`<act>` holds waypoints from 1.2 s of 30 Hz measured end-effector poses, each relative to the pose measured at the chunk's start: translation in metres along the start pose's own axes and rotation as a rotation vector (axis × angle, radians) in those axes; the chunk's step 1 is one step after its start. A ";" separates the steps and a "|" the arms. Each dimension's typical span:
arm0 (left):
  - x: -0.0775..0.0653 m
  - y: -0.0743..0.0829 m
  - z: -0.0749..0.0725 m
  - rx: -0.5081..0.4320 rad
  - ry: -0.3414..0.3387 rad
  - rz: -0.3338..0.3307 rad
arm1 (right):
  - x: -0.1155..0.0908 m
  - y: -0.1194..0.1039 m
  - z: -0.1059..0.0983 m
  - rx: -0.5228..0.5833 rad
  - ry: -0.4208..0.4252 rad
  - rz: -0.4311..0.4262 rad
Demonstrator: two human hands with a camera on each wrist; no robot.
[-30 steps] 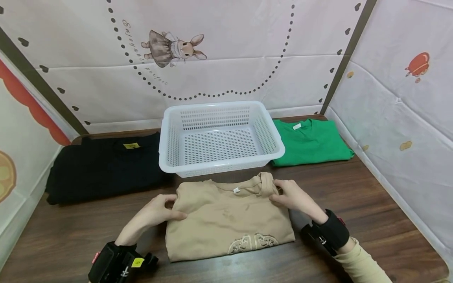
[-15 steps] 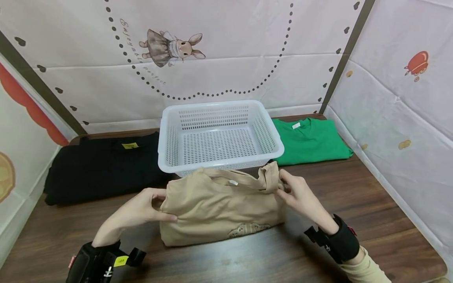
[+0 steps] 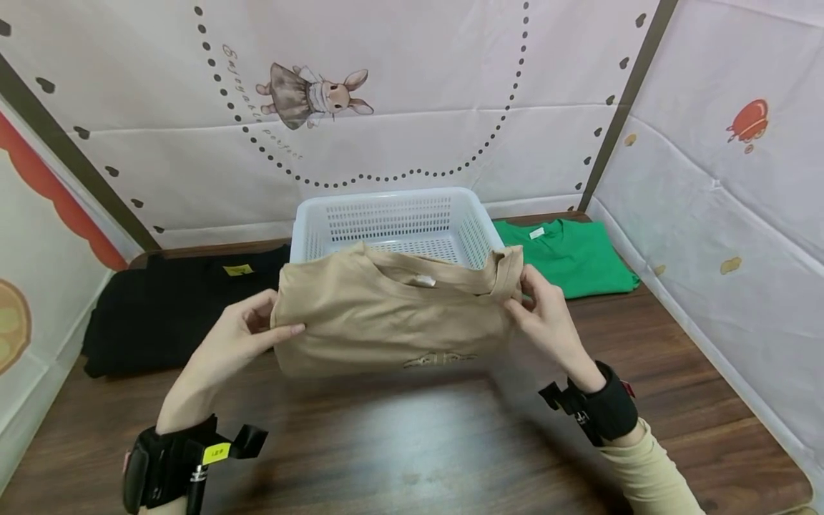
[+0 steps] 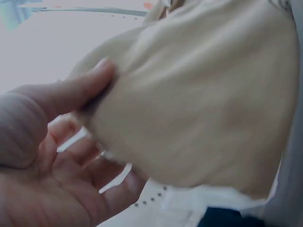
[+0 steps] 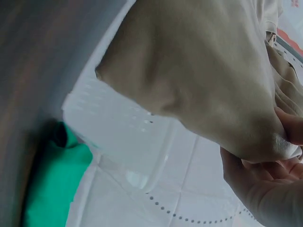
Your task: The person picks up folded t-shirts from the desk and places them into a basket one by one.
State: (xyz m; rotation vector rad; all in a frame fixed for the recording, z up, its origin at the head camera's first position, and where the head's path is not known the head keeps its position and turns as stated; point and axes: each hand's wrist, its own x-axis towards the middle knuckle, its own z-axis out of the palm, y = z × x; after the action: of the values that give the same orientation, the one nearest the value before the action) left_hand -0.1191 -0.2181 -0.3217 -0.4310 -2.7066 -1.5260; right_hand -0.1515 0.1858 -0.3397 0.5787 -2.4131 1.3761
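Note:
A folded tan shirt [image 3: 386,307] hangs raised above the table, its collar and white label along the upper edge. My left hand [image 3: 241,332] grips its left side, thumb on the front and fingers behind, as the left wrist view shows with the hand [image 4: 71,146] at the cloth's edge. On the other side my right hand [image 3: 547,315] pinches the upper right corner, where the cloth is bunched. The shirt covers the near part of a white plastic basket [image 3: 386,199], which stands behind it.
A folded black shirt [image 3: 161,307] lies on the wooden table [image 3: 412,443], left of the basket. Right of the basket is a folded green shirt [image 3: 573,257]. White printed cloth [image 3: 412,136] walls off the back and sides.
Both hands have lifted the tan shirt off the table and moved it away from me, toward the basket. It now hides the basket's front rim. The black and green shirts stay put.

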 end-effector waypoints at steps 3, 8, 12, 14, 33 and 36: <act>0.006 0.006 0.001 -0.006 0.099 0.008 | 0.010 -0.004 0.000 0.037 0.046 0.014; 0.020 0.014 0.007 -0.208 0.218 0.002 | 0.027 -0.008 0.000 0.059 0.126 0.002; 0.031 0.019 0.010 -0.435 0.266 0.031 | 0.041 -0.011 -0.001 0.083 0.165 -0.013; 0.037 0.022 0.009 -0.500 0.277 0.048 | 0.049 -0.013 -0.003 0.077 0.182 -0.020; 0.094 0.030 0.007 -0.213 0.332 -0.093 | 0.119 -0.001 -0.002 -0.062 0.236 0.024; 0.100 0.023 0.011 -0.148 0.318 -0.139 | 0.124 0.006 0.005 -0.074 0.211 0.031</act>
State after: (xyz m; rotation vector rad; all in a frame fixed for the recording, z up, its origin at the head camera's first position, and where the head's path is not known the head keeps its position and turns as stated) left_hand -0.2081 -0.1744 -0.2946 0.0039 -2.4335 -1.6703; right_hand -0.2629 0.1608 -0.2914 0.3592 -2.3002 1.2835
